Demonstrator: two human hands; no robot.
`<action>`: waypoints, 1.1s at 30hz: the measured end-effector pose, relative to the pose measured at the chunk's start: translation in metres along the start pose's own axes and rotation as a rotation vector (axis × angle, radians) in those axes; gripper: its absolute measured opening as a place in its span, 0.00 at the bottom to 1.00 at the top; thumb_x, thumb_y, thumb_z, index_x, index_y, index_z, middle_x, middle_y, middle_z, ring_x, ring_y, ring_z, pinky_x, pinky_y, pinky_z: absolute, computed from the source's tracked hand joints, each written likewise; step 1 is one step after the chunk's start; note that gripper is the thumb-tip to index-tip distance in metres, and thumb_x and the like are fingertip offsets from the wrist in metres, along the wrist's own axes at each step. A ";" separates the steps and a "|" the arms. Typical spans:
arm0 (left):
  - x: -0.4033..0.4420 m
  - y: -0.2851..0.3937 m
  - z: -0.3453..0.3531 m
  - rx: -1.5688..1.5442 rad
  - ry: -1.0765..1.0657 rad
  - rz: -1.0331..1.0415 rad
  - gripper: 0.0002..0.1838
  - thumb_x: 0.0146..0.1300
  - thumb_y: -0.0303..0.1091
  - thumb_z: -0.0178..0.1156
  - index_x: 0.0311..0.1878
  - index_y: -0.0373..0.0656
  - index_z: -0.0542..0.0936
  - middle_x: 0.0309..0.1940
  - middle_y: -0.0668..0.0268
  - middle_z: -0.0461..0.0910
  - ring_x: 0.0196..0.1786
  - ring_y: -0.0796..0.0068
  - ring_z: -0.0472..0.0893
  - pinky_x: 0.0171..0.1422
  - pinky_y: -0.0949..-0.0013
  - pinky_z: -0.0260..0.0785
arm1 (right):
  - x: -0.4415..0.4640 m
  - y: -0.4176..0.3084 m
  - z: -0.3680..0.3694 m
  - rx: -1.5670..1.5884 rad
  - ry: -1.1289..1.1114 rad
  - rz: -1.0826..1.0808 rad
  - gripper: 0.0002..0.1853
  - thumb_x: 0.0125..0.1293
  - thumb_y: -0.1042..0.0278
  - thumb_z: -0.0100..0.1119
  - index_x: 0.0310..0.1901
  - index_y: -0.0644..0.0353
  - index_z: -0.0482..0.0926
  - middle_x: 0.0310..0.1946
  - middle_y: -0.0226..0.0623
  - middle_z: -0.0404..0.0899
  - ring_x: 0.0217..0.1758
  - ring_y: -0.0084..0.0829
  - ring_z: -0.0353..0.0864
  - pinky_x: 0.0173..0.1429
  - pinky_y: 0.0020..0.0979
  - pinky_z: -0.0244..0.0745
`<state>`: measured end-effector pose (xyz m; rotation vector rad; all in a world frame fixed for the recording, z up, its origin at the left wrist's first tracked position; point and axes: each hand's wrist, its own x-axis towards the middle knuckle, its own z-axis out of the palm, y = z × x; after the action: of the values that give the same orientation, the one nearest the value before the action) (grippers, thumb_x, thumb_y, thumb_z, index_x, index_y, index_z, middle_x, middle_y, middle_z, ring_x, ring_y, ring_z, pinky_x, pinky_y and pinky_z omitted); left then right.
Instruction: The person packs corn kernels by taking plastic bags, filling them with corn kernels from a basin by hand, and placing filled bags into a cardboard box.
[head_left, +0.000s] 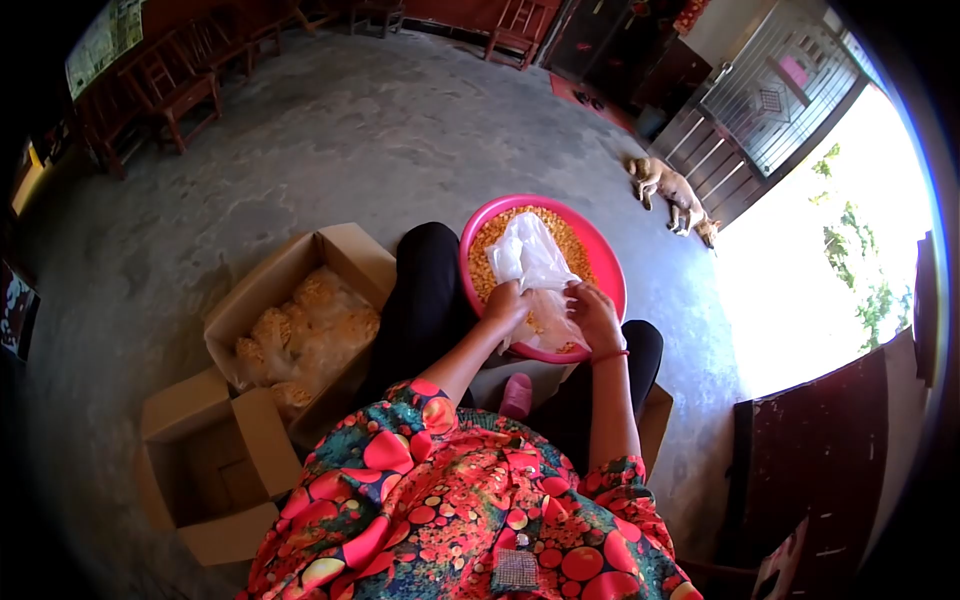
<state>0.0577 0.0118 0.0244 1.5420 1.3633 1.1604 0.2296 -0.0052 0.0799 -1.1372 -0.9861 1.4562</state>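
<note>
Both my hands grip a translucent white plastic bag (535, 255) over a round pink basin (606, 262). My left hand (508, 308) is closed on the bag's near left edge. At its near right edge my right hand (594, 318) pinches the plastic, a red band round that wrist. The bag hangs loosely; some orange-yellow pieces show near its lower part, but whether they lie inside it or beneath it I cannot tell. Small orange-yellow pieces, like corn kernels, cover the floor of the basin (560, 232), which sits in front of my knees.
On my left stands an open cardboard box (265, 275) with clear bags of yellowish food (310, 325) inside. Nearer is another open box (215, 465). A dog (675, 195) lies by the metal gate (775, 95) at the doorway. Wooden chairs (175, 90) line the far wall.
</note>
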 end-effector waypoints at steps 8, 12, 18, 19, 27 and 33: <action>0.002 -0.012 0.006 0.154 -0.048 0.017 0.14 0.51 0.37 0.51 0.33 0.34 0.76 0.27 0.45 0.76 0.34 0.48 0.76 0.39 0.54 0.67 | 0.056 0.064 -0.086 -0.369 0.506 -0.304 0.09 0.58 0.72 0.49 0.38 0.61 0.77 0.26 0.34 0.77 0.23 0.27 0.73 0.27 0.25 0.68; 0.000 -0.012 0.008 0.136 -0.024 0.046 0.14 0.50 0.36 0.51 0.31 0.33 0.76 0.27 0.44 0.75 0.33 0.47 0.76 0.39 0.53 0.66 | 0.058 0.081 -0.073 -1.310 0.359 -0.137 0.11 0.56 0.69 0.48 0.40 0.62 0.75 0.38 0.51 0.75 0.41 0.49 0.75 0.45 0.42 0.70; -0.003 -0.008 0.007 0.121 0.001 0.084 0.13 0.49 0.35 0.52 0.28 0.32 0.75 0.26 0.43 0.75 0.33 0.46 0.76 0.40 0.52 0.67 | 0.048 0.075 -0.045 -1.523 0.136 0.208 0.19 0.56 0.65 0.49 0.50 0.61 0.68 0.47 0.57 0.71 0.49 0.53 0.72 0.53 0.44 0.67; -0.005 -0.007 0.006 0.122 0.005 0.080 0.13 0.49 0.35 0.52 0.28 0.32 0.75 0.26 0.43 0.75 0.33 0.46 0.76 0.40 0.52 0.67 | 0.054 0.081 -0.055 -1.517 0.105 0.195 0.19 0.56 0.65 0.48 0.50 0.60 0.69 0.46 0.56 0.72 0.49 0.51 0.72 0.52 0.43 0.67; -0.003 -0.007 0.005 0.161 -0.022 0.098 0.13 0.49 0.36 0.53 0.29 0.32 0.75 0.27 0.43 0.75 0.34 0.46 0.76 0.41 0.52 0.67 | 0.088 0.133 -0.110 -1.266 -0.154 -0.060 0.14 0.54 0.66 0.49 0.39 0.62 0.78 0.36 0.50 0.78 0.45 0.42 0.77 0.48 0.36 0.69; -0.002 -0.010 0.008 0.114 0.019 0.100 0.15 0.50 0.37 0.52 0.31 0.32 0.76 0.26 0.44 0.75 0.32 0.46 0.76 0.38 0.53 0.67 | 0.090 0.129 -0.111 -0.813 0.047 0.063 0.13 0.56 0.67 0.49 0.39 0.65 0.77 0.33 0.44 0.79 0.37 0.38 0.79 0.44 0.35 0.72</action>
<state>0.0626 0.0113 0.0126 1.7007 1.3991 1.1779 0.3046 0.0640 -0.0832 -1.7719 -1.5860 1.0706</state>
